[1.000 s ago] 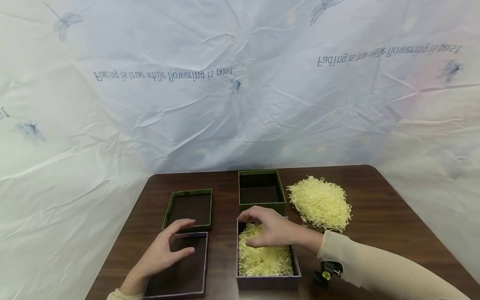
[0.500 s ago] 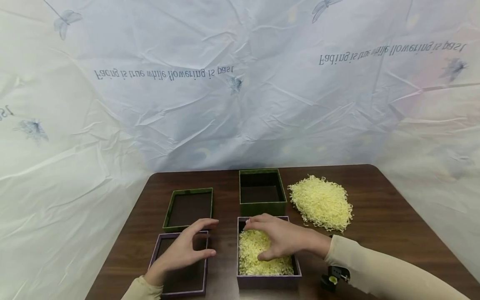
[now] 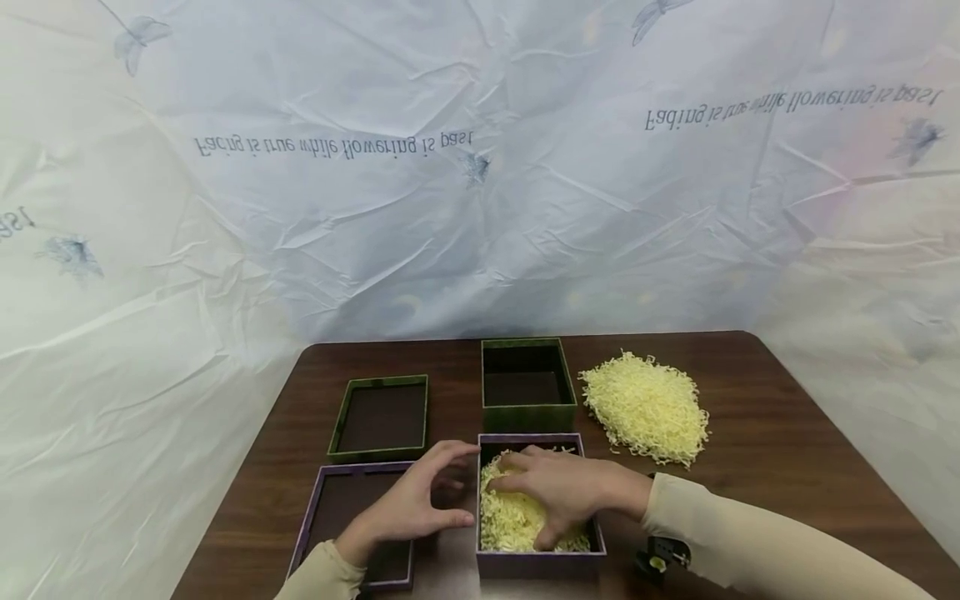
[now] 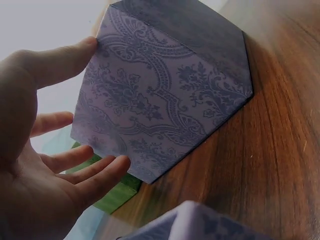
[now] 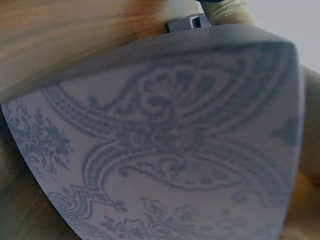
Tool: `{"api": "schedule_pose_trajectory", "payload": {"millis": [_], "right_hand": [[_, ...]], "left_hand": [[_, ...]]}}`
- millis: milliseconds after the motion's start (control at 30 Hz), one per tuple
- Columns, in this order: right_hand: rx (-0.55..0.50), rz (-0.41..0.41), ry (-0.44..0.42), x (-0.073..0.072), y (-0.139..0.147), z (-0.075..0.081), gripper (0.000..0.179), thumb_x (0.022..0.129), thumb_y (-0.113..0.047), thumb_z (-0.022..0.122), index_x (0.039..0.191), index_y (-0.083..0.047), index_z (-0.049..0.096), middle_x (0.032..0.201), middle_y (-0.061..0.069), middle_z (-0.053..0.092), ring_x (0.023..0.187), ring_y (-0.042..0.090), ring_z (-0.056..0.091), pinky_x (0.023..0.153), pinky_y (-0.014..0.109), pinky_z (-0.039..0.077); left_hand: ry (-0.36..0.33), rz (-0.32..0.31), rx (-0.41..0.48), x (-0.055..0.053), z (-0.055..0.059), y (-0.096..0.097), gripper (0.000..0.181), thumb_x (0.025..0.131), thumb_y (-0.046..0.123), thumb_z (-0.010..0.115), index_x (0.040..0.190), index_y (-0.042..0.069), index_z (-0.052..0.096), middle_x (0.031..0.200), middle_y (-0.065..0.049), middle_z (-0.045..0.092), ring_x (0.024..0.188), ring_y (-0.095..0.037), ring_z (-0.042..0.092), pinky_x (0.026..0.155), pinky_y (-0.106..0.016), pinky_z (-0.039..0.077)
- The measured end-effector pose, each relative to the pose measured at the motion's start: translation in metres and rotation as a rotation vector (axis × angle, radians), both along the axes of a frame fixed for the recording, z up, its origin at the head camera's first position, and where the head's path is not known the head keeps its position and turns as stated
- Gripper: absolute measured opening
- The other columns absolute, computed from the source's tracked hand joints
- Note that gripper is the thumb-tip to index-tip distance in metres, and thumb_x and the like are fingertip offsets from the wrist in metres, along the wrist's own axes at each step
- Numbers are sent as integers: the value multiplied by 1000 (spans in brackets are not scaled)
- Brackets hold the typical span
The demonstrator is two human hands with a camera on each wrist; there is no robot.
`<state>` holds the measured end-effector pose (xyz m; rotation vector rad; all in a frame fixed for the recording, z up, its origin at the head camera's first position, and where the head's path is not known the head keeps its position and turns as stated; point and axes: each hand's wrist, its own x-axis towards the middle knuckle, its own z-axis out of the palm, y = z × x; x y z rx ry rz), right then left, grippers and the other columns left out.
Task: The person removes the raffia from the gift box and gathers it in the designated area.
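Observation:
A purple patterned box (image 3: 540,567) holds pale yellow shredded paper (image 3: 504,527). My right hand (image 3: 566,487) is inside it with fingers and thumb spread, resting on the shreds; its fingertips are partly hidden among them. Beside the box's left wall is my left hand (image 3: 405,507), its fingers and thumb apart and loosely bent. The left wrist view puts this hand (image 4: 37,190) at the patterned wall (image 4: 145,95), its fingertips touching or very close, gripping nothing. The right wrist view is filled mostly by the box's outer wall (image 5: 165,140), and the right hand's fingers do not show there.
A shallow purple lid (image 3: 330,508) lies under and behind my left forearm. Behind it is a green-rimmed lid (image 3: 382,417). A deeper green box (image 3: 528,417) stands just behind the purple box. To its right a loose pile of shredded paper (image 3: 645,408) lies on the wooden table (image 3: 735,417).
My left hand has moved right, from above the purple lid to the box's left side. The right hand has gone lower into the box, its fingers spreading on the shreds.

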<state>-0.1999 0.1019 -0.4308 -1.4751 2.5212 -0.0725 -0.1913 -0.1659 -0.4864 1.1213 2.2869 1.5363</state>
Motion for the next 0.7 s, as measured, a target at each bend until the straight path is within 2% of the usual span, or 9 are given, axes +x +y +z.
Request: {"api": "schedule_pose_trajectory", "payload": {"millis": [200, 400, 533, 700], "right_hand": [[43, 28, 46, 0, -7, -3, 90, 64, -46, 87, 143, -33, 46, 139, 4, 50, 110, 23, 56, 86, 33, 55], [75, 24, 40, 0, -10, -5, 91, 62, -44, 89, 142, -35, 47, 135, 3, 52, 109, 23, 57, 86, 33, 55], [94, 25, 29, 0, -13, -6, 92, 61, -42, 90, 142, -35, 47, 132, 2, 53, 109, 23, 58, 84, 32, 55], [121, 14, 20, 2, -15, -6, 94, 59, -41, 92, 141, -37, 47, 127, -1, 55, 104, 22, 60, 79, 28, 55]], "left_hand": [[-46, -22, 12, 3, 0, 6, 84, 81, 21, 81, 149, 6, 33, 143, -19, 36, 120, -33, 52, 93, -38, 55], [-63, -27, 19, 4, 1, 8, 86, 79, 16, 83, 148, 6, 33, 142, -13, 34, 122, -39, 49, 93, -38, 55], [-94, -23, -4, 3, 3, 8, 85, 80, 18, 82, 149, 8, 33, 143, -8, 33, 124, -39, 47, 94, -37, 55], [-115, -11, -65, 1, 5, 7, 86, 80, 23, 82, 148, 11, 32, 141, -14, 35, 120, -29, 51, 89, -32, 57]]}}
